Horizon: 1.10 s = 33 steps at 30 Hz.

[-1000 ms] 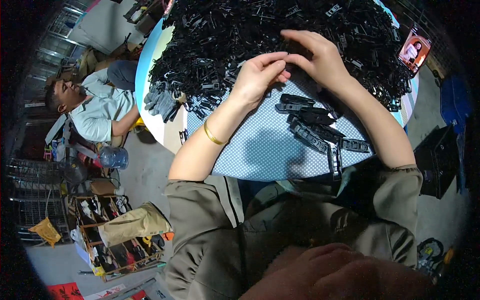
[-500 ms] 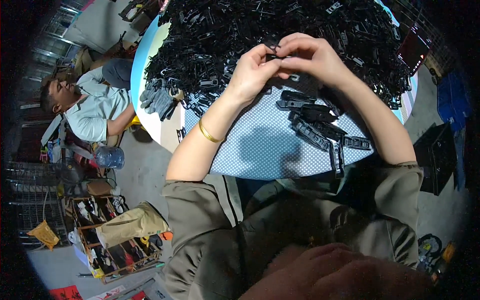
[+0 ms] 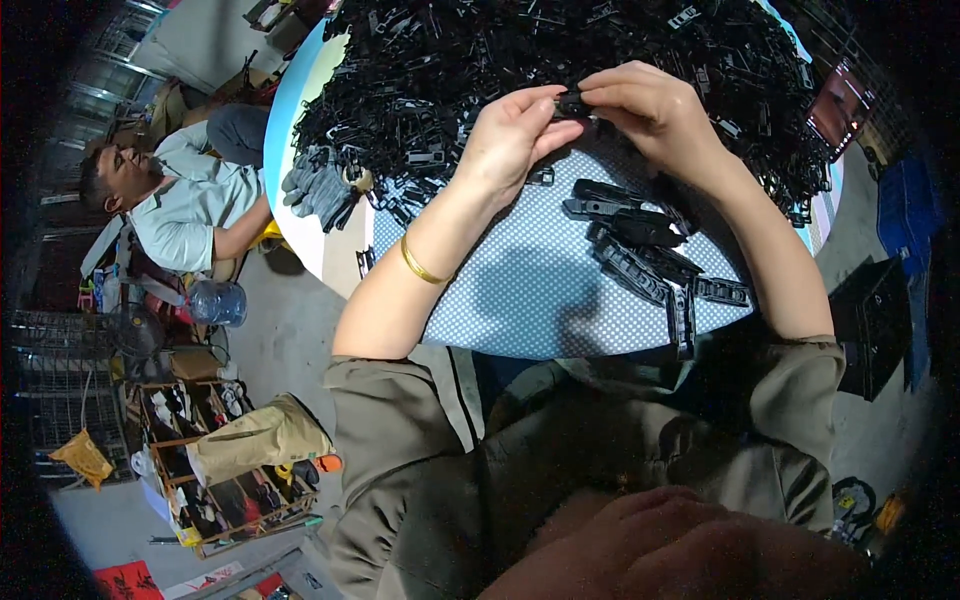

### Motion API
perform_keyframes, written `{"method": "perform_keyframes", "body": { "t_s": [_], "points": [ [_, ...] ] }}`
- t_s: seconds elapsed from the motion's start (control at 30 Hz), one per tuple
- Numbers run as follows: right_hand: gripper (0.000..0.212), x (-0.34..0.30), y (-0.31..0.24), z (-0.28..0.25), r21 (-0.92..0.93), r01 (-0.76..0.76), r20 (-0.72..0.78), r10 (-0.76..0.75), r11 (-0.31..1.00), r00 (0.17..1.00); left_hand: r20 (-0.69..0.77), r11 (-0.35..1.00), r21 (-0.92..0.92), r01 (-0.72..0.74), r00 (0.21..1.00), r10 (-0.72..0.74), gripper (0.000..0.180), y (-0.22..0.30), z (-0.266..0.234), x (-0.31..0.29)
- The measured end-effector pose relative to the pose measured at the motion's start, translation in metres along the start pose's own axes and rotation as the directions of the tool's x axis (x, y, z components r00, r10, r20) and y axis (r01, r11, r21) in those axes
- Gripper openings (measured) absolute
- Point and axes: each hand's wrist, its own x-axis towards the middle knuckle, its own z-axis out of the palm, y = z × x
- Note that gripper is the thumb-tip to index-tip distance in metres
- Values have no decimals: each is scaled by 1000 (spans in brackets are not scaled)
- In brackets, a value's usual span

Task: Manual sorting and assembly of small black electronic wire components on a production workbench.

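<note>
A small black plastic part (image 3: 571, 103) is held between my two hands at the near edge of the heap. My left hand (image 3: 505, 140) pinches its left end with thumb and forefinger, the other fingers stretched out below. My right hand (image 3: 655, 112) grips the right end, fingers bent over it and partly hiding it. Nearer to me, several long black plastic pieces (image 3: 640, 250) lie in a loose, overlapping cluster on the dotted blue-and-white cloth (image 3: 510, 300). One small black part (image 3: 541, 177) rests just below my left hand.
A big heap of black plastic parts (image 3: 420, 80) covers the table's far side. Grey gloves (image 3: 322, 187) and a tape roll (image 3: 358, 179) lie at its left edge; a phone-like screen (image 3: 840, 108) stands at right. Beyond the table, left, are another person (image 3: 190, 205) and a water jug (image 3: 217, 303).
The part between my hands now shows more plainly. My right fingers have closed over its right end, and my left fingers have straightened. The whole view has shifted slightly.
</note>
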Motion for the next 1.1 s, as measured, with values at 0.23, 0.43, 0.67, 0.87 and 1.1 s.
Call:
{"method": "perform_keyframes", "body": {
  "t_s": [0.23,0.43,0.67,0.87,1.1],
  "points": [
    [19,1,-1,-4,20,-7,50,6,1000,999,-63,999,39,5,998,-3,29,-1,0,0],
    [20,2,-3,-2,-47,65,73,-62,997,995,-73,997,82,17,997,-11,30,-2,-1,-2],
    [20,0,-12,6,-98,147,51,-143,984,988,-76,995,-48,92,992,-96,27,-9,1,0],
    [21,1,-7,6,-60,119,29,-117,991,993,-53,999,14,32,998,-32,31,-8,-3,1],
    [22,-1,-2,8,-30,117,7,-117,993,993,-27,999,43,-11,1000,12,32,-7,-2,1]
  ]
}}
